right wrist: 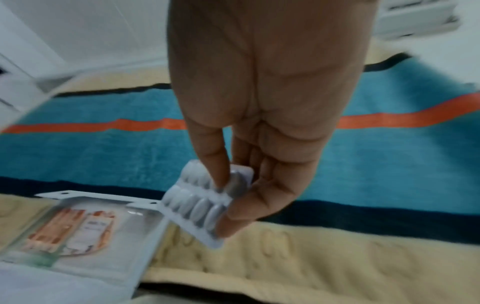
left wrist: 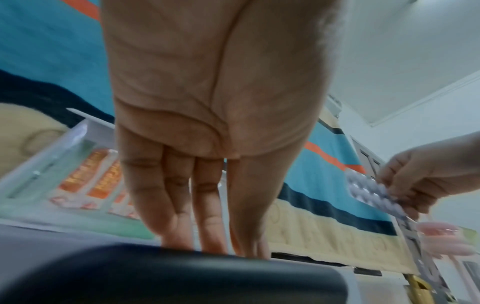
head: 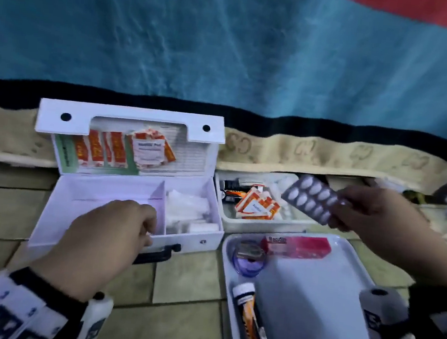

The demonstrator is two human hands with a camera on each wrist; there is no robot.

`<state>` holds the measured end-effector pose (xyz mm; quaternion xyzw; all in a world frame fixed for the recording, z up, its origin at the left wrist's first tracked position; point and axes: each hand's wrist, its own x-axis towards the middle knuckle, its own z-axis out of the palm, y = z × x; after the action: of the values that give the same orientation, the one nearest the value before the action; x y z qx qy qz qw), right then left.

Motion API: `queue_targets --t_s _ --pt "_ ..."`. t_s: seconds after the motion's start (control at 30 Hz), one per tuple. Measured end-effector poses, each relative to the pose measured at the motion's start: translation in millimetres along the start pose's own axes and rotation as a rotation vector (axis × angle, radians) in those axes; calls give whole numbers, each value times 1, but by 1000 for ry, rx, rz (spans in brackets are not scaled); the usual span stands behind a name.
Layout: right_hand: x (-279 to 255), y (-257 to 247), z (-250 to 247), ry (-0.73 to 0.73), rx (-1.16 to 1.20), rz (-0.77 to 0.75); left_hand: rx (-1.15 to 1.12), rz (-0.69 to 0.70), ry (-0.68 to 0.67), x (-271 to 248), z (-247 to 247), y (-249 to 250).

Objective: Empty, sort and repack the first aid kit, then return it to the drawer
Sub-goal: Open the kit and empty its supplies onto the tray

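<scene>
The white first aid kit point(head: 195, 238) stands open on the tiled floor, its lid leaning back against the bed. Orange sachets point(head: 103, 148) sit in the lid pocket and white gauze point(head: 187, 215) fills the right compartment. My left hand point(head: 144, 227) reaches over the front wall into the left compartment. In the left wrist view its fingers point(left wrist: 207, 205) are straight, with the tips hidden behind the black handle point(left wrist: 166, 273). My right hand point(head: 336, 211) is raised to the right of the kit and pinches a silver blister pack point(head: 309, 203) of white oval tablets point(right wrist: 192, 207).
A white tray point(head: 314, 289) at front right holds a pink box point(head: 299, 246), a purple tape roll point(head: 248, 260), an orange tube point(head: 248, 318) and a white roll point(head: 379, 304). A smaller tray point(head: 260, 224) behind it holds orange sachets point(head: 257, 206). A blue blanket point(head: 229, 45) hangs behind.
</scene>
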<state>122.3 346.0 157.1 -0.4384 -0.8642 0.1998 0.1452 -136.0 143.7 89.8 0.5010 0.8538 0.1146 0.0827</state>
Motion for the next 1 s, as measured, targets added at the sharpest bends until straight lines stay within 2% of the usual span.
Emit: queue_targets --t_s 0.1,0.23,0.4,0.53,0.6,0.7,0.8,0.87,0.93,1.0 --pt "-17 51 1 103 68 266 52 22 -26 9 3 8" --pt "-29 96 15 102 118 513 97 0 -52 18 5 11" --pt "-25 116 36 -13 30 642 84 -29 -73 22 5 11" --pt "-22 115 46 -167 -60 643 20 -76 -51 19 8 8" --pt "-19 111 45 -172 -168 638 -43 -92 -48 16 7 6" --pt "-14 92 37 -48 -380 518 -108 -127 -50 12 5 -3" --pt "-3 41 31 -30 -348 320 -124 -149 -53 10 3 -8" --pt "5 0 36 -83 -235 142 -110 -148 -57 10 4 -7" --pt "12 -36 52 -196 -130 -99 -70 -149 -67 13 6 -5" --pt "20 -63 75 -311 -135 -323 -33 -161 -64 15 7 -6"
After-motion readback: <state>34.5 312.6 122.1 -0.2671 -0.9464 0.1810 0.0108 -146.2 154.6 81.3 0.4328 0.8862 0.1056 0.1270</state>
